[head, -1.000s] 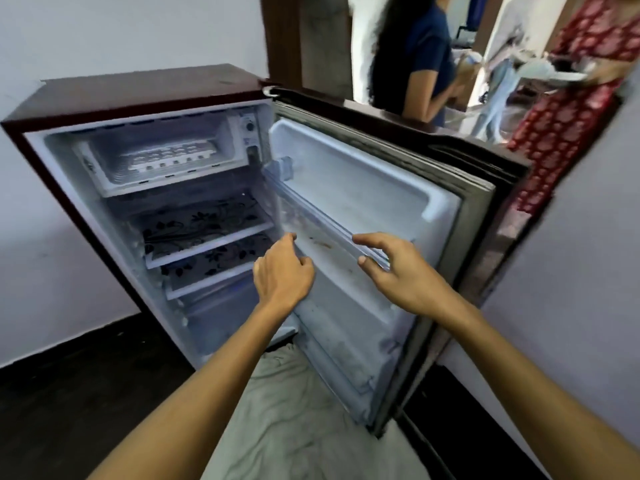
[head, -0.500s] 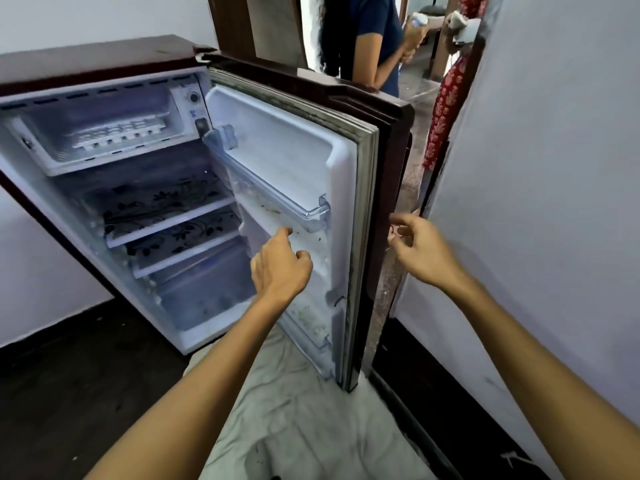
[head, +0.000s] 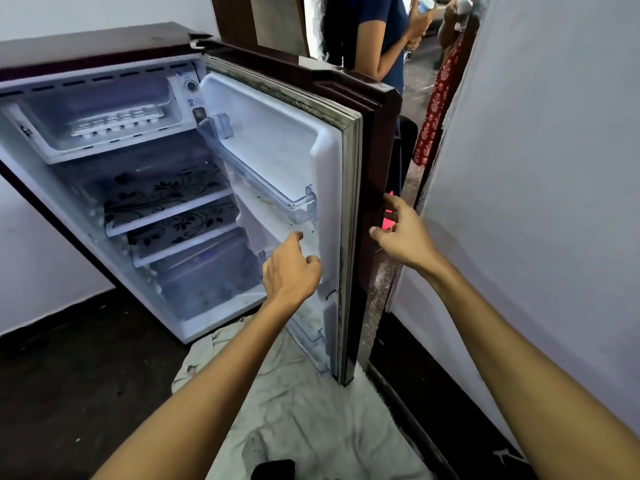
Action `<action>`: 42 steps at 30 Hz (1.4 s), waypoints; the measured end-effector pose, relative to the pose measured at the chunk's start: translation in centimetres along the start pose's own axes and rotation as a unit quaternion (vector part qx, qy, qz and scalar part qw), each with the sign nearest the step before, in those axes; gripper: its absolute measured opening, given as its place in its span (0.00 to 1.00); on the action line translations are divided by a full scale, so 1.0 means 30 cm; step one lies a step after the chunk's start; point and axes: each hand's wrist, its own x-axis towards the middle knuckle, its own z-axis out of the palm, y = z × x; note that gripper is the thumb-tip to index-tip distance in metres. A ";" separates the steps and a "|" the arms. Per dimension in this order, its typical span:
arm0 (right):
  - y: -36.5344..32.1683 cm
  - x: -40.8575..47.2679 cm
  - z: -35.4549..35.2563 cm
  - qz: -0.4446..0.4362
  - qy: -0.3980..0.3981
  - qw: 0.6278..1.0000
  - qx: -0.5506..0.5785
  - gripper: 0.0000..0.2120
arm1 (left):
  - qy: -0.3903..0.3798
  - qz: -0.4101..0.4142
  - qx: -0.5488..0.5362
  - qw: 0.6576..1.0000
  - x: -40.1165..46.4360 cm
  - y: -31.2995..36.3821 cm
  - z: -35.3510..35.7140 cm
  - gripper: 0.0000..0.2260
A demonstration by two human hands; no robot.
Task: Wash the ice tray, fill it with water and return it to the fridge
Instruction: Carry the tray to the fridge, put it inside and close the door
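Observation:
A small maroon fridge (head: 93,39) stands open against the wall. The white ice tray (head: 119,121) lies in the freezer compartment (head: 45,147) at the top left. The fridge door (head: 370,140) swings out to the right. My left hand (head: 291,271) hovers in front of the door's inner lining, fingers loosely curled, holding nothing. My right hand (head: 403,233) reaches behind the door's outer edge, thumb and fingers spread by the edge; I cannot tell if it touches the door.
Two patterned glass shelves (head: 162,199) and a crisper drawer (head: 207,275) fill the fridge. A clear door rack (head: 263,181) juts from the door. A crumpled white cloth (head: 304,410) covers the dark floor. A white wall (head: 540,168) is close on the right. Two people stand in the doorway (head: 391,39) behind.
My right hand has left the inside of the door and gone round to its outer edge. The view has swung right. My left hand has stayed near the inner lining.

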 end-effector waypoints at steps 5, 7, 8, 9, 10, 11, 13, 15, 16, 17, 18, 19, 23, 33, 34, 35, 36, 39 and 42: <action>0.002 -0.029 0.019 -0.020 -0.009 1.000 0.017 0.30 | -0.012 -0.005 -0.001 1.000 -0.027 -0.031 0.029 0.24; -0.002 -0.049 0.041 -0.032 -0.013 0.999 0.033 0.28 | -0.015 -0.011 -0.004 1.000 -0.042 -0.049 0.033 0.24; -0.004 -0.059 0.054 -0.038 -0.016 0.998 0.042 0.27 | -0.016 -0.014 -0.005 1.000 -0.046 -0.060 0.033 0.24; -0.007 -0.069 0.069 -0.043 -0.021 0.997 0.052 0.26 | -0.015 -0.021 -0.004 1.000 -0.050 -0.073 0.032 0.24; -0.011 -0.079 0.083 -0.049 -0.026 0.997 0.062 0.25 | -0.014 -0.028 -0.003 0.999 -0.051 -0.086 0.031 0.24; -0.017 -0.089 0.099 -0.054 -0.032 0.995 0.071 0.24 | -0.013 -0.037 -0.002 0.999 -0.053 -0.100 0.026 0.25; -0.035 -0.110 0.131 -0.061 -0.043 0.994 0.086 0.22 | -0.003 -0.050 0.000 0.999 -0.055 -0.121 0.010 0.25; -0.056 -0.132 0.170 -0.069 -0.057 0.991 0.102 0.22 | 0.015 -0.057 -0.002 0.998 -0.058 -0.141 -0.014 0.25; -0.069 -0.141 0.190 -0.074 -0.066 0.989 0.109 0.21 | 0.026 -0.060 -0.003 0.998 -0.059 -0.153 -0.026 0.24; -0.081 -0.149 0.210 -0.079 -0.074 0.988 0.114 0.21 | 0.036 -0.063 -0.005 0.997 -0.060 -0.165 -0.040 0.23; -0.092 -0.157 0.230 -0.086 -0.083 0.986 0.119 0.21 | 0.043 -0.066 -0.009 0.997 -0.059 -0.179 -0.051 0.22; -0.104 -0.162 0.250 -0.092 -0.097 0.983 0.125 0.21 | 0.053 -0.072 -0.015 0.996 -0.057 -0.196 -0.063 0.20; -0.158 -0.182 0.334 -0.115 -0.162 0.971 0.135 0.21 | 0.082 -0.119 -0.035 0.989 -0.045 -0.271 -0.116 0.16; -0.232 -0.149 0.585 -0.106 -0.226 0.968 0.020 0.18 | 0.138 -0.210 -0.089 0.964 -0.056 -0.537 -0.248 0.22; -0.230 -0.131 0.612 -0.080 -0.228 0.970 0.002 0.19 | 0.139 -0.222 -0.091 0.961 -0.052 -0.570 -0.263 0.24; -0.230 -0.113 0.636 -0.059 -0.230 0.971 -0.011 0.20 | 0.141 -0.233 -0.093 0.958 -0.048 -0.598 -0.276 0.25; -0.238 -0.096 0.665 -0.045 -0.230 0.972 -0.021 0.21 | 0.140 -0.240 -0.096 0.956 -0.042 -0.627 -0.290 0.25; -0.286 -0.068 0.718 -0.050 -0.228 0.972 0.001 0.26 | 0.118 -0.234 -0.114 0.958 -0.031 -0.678 -0.312 0.23; -0.368 -0.042 0.809 -0.078 -0.241 0.966 0.050 0.24 | 0.118 -0.229 -0.133 0.957 0.004 -0.744 -0.349 0.22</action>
